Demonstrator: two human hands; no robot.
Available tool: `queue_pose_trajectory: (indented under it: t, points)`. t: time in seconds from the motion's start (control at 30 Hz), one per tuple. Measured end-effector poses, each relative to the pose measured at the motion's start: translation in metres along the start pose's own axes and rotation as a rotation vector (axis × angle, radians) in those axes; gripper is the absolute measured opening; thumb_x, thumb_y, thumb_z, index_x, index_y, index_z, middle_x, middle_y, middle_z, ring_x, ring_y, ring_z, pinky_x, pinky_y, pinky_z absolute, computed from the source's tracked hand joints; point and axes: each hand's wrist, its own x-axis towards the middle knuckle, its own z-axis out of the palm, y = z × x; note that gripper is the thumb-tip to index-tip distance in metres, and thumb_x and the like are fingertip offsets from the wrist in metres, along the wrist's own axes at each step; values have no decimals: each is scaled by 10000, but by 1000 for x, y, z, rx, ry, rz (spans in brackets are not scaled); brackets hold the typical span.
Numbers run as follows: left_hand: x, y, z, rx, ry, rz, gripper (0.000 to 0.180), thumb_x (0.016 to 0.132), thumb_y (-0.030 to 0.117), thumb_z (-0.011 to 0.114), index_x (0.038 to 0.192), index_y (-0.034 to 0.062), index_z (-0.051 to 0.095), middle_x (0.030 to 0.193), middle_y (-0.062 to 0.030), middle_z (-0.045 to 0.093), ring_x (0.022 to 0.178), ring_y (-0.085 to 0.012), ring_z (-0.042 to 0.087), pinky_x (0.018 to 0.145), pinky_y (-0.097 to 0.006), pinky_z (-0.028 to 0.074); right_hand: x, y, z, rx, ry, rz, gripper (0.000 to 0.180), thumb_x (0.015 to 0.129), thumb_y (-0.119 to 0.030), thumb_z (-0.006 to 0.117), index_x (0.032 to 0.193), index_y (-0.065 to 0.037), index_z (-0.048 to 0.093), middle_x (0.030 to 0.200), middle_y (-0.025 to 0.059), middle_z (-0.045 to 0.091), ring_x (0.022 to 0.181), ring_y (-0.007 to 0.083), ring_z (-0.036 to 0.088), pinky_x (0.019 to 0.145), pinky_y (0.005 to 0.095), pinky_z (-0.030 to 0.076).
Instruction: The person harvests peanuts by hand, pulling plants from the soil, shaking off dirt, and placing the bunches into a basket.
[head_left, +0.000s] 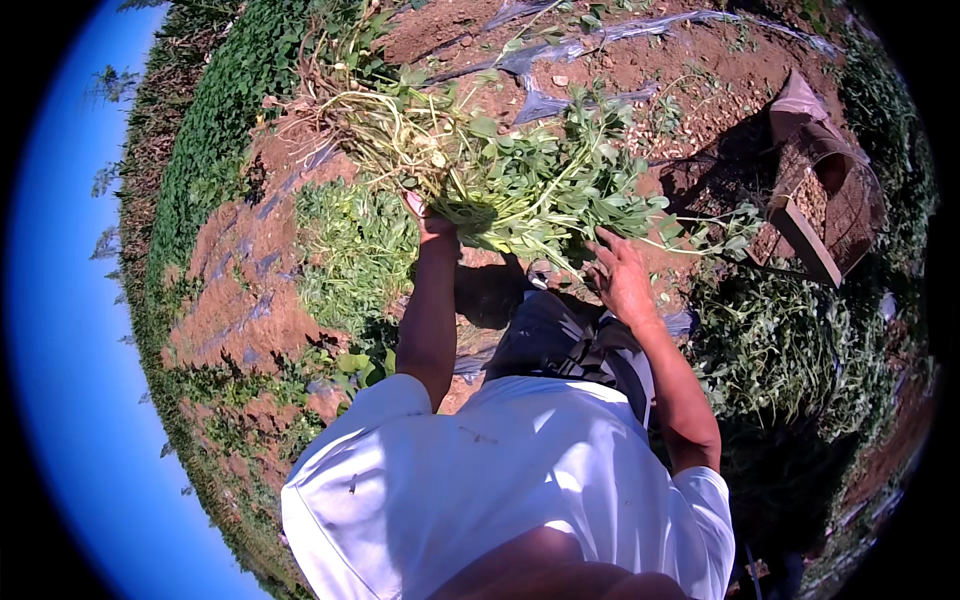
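Note:
A big bundle of uprooted peanut plants [540, 185] lies across in front of me, its pale roots and pods to the left and its green leaves to the right. My left hand [432, 222] is closed round the stems near the root end; the foliage partly hides its fingers. Beside the leafy end, my right hand [622, 278] has its fingers spread, the tips at the lower edge of the leaves. Nothing shows in its grip. To the far right stands a mesh container [860, 200] with a wooden board [806, 243] across it and pale pods inside.
Pulled green plants lie in a heap [340, 260] at left and another heap [790, 350] at right, below the container. Strips of plastic film [545, 100] cross the reddish soil [430, 30]. Green crop rows [225, 120] run along the left. My shoe [540, 272] shows beneath the bundle.

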Motion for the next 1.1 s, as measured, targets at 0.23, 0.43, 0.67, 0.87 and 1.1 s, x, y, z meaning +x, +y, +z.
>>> queue_pose_trajectory:
  t: [0.23, 0.43, 0.67, 0.87, 1.1]
  points:
    - [15, -113, 41, 1794, -3, 924, 788, 910, 694, 463, 1411, 87, 417, 1262, -160, 580, 1032, -354, 608, 882, -513, 525, 38, -19, 68, 129, -6, 76, 442, 802, -49, 679, 1238, -64, 613, 1223, 187, 601, 1112, 400, 563, 959, 440, 474]
    - [-7, -81, 115, 1798, 5, 861, 926, 865, 731, 510, 1510, 109, 275, 1458, -135, 430, 1271, -359, 468, 1060, -518, 400, 69, -27, 110, 274, -89, 229, 340, 811, 3, 607, 1149, -15, 648, 1108, 176, 644, 994, 361, 631, 884, 392, 514]
    - [-11, -31, 238, 1823, -15, 1175, 1028, 815, 733, 588, 1555, 137, 196, 1590, -105, 238, 1409, -330, 308, 1159, -535, 243, 49, 10, 112, 431, -95, 478, 328, 865, 36, 611, 1192, 11, 620, 1037, 124, 691, 886, 173, 683, 766, 307, 558]
    - [-138, -5, 553, 1990, -64, 1540, 927, 855, 720, 529, 1449, 18, 409, 1502, -151, 412, 1318, -345, 434, 1128, -510, 339, -102, 132, 80, 304, 191, 681, 315, 911, -93, 634, 1185, 61, 613, 1068, 109, 700, 920, 192, 678, 789, 291, 528]
    - [-154, 125, 443, 2372, 1100, 1427, 377, 925, 390, 574, 1074, 43, 562, 1006, -72, 573, 826, -266, 556, 727, -421, 487, -306, 103, 98, 859, 967, 1429, 190, 866, -30, 586, 1039, 29, 641, 765, 42, 602, 603, 142, 566, 531, 268, 452]
